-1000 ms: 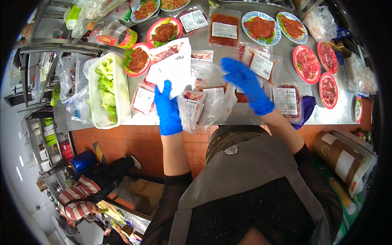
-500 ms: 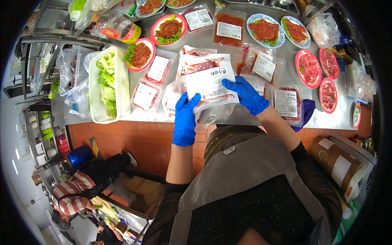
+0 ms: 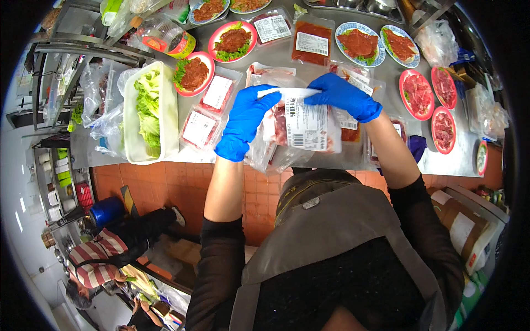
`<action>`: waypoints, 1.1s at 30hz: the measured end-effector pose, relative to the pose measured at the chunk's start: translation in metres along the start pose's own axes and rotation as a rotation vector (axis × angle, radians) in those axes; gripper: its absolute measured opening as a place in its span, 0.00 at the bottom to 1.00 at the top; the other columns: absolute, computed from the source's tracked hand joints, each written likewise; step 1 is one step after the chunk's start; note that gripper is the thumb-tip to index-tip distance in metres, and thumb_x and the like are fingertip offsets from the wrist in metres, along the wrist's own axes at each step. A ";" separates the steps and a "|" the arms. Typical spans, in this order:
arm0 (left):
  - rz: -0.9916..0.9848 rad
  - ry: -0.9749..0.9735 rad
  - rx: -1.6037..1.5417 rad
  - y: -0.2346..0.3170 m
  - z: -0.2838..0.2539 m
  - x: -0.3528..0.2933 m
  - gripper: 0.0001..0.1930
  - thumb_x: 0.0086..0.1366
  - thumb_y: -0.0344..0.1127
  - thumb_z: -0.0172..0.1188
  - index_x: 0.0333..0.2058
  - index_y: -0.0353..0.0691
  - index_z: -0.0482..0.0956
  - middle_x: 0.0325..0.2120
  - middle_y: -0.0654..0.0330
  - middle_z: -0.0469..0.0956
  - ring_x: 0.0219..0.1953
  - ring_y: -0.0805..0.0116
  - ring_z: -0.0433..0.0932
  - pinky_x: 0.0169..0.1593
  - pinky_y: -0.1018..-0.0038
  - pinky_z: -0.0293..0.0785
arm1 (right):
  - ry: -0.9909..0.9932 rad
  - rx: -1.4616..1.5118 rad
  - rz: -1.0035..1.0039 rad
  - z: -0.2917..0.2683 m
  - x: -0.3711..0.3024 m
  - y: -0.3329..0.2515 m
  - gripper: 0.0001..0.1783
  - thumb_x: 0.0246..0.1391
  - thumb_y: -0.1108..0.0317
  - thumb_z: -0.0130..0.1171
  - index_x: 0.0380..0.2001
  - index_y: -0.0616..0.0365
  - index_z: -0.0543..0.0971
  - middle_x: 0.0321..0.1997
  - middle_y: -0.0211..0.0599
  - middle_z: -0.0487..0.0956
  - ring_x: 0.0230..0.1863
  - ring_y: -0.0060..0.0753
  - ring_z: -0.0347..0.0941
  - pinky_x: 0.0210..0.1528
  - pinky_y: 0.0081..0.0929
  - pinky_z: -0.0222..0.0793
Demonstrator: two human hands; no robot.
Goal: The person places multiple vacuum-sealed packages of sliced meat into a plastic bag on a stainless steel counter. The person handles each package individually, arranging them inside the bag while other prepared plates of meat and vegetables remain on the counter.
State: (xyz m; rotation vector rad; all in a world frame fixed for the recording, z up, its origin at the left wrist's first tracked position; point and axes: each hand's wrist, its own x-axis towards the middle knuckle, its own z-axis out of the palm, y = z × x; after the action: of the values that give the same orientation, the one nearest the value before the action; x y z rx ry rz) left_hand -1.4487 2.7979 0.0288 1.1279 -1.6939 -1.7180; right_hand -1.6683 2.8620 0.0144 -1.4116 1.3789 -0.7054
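Note:
A clear vacuum pack of sliced meat (image 3: 307,126) with a white printed label is held up over the near edge of the counter. Its pale top edge runs between my blue-gloved hands. My left hand (image 3: 243,122) pinches the left end of that edge, and my right hand (image 3: 346,98) pinches the right end, thumbs toward each other. Below and behind it lie more clear meat packs (image 3: 269,71), partly hidden. Beside my right hand sits a labelled pack of red marinated meat (image 3: 349,120), partly covered by my wrist and the held pack.
A white bin of lettuce (image 3: 168,132) stands left, beside two labelled meat packs (image 3: 199,129). Red-rimmed plates (image 3: 253,27) and blue-patterned plates (image 3: 381,55) of meat line the far side; pink oval plates (image 3: 422,117) stand right. Two people (image 3: 99,258) are at lower left.
Both hands have risen and turned over, gripping the pack's top edge. The pack has tilted from lying nearly flat to hanging, its label now facing me and lower.

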 end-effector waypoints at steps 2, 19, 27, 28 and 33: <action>-0.037 0.219 -0.177 -0.014 0.004 -0.003 0.08 0.53 0.29 0.60 0.32 0.34 0.78 0.25 0.63 0.77 0.29 0.75 0.73 0.37 0.79 0.68 | 0.199 0.480 0.121 -0.004 -0.004 0.017 0.19 0.51 0.60 0.51 0.41 0.63 0.74 0.41 0.40 0.76 0.41 0.35 0.72 0.43 0.25 0.66; 0.362 0.490 0.037 -0.048 0.033 0.002 0.17 0.62 0.35 0.49 0.47 0.33 0.70 0.42 0.55 0.73 0.45 0.68 0.70 0.50 0.74 0.62 | 0.386 1.693 -0.057 0.032 -0.052 0.045 0.47 0.46 0.28 0.30 0.56 0.56 0.57 0.56 0.49 0.62 0.55 0.49 0.61 0.57 0.48 0.54; 0.196 -0.037 0.831 -0.130 0.024 -0.009 0.12 0.57 0.38 0.51 0.39 0.45 0.76 0.25 0.50 0.75 0.26 0.51 0.74 0.30 0.62 0.69 | 0.441 1.713 0.214 0.071 -0.035 0.104 0.45 0.49 0.34 0.37 0.57 0.63 0.54 0.59 0.47 0.59 0.57 0.46 0.58 0.60 0.38 0.52; 0.191 -0.029 0.828 -0.126 0.025 -0.012 0.12 0.57 0.38 0.51 0.39 0.45 0.76 0.26 0.50 0.75 0.27 0.51 0.74 0.31 0.62 0.69 | 0.401 1.767 0.195 0.067 -0.039 0.102 0.42 0.50 0.37 0.40 0.56 0.62 0.56 0.58 0.47 0.61 0.56 0.45 0.59 0.59 0.37 0.54; 0.152 -0.027 0.554 -0.108 0.018 -0.023 0.13 0.57 0.37 0.52 0.40 0.39 0.75 0.26 0.50 0.76 0.27 0.56 0.75 0.32 0.66 0.70 | 0.436 1.433 0.285 0.079 -0.030 0.112 0.28 0.49 0.61 0.54 0.50 0.64 0.64 0.49 0.44 0.70 0.49 0.40 0.68 0.52 0.33 0.64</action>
State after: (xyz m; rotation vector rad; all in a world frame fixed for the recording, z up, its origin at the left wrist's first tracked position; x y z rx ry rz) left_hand -1.4284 2.8403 -0.0727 1.1601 -2.2869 -1.2043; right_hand -1.6434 2.9269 -0.1075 0.0754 0.8967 -1.4266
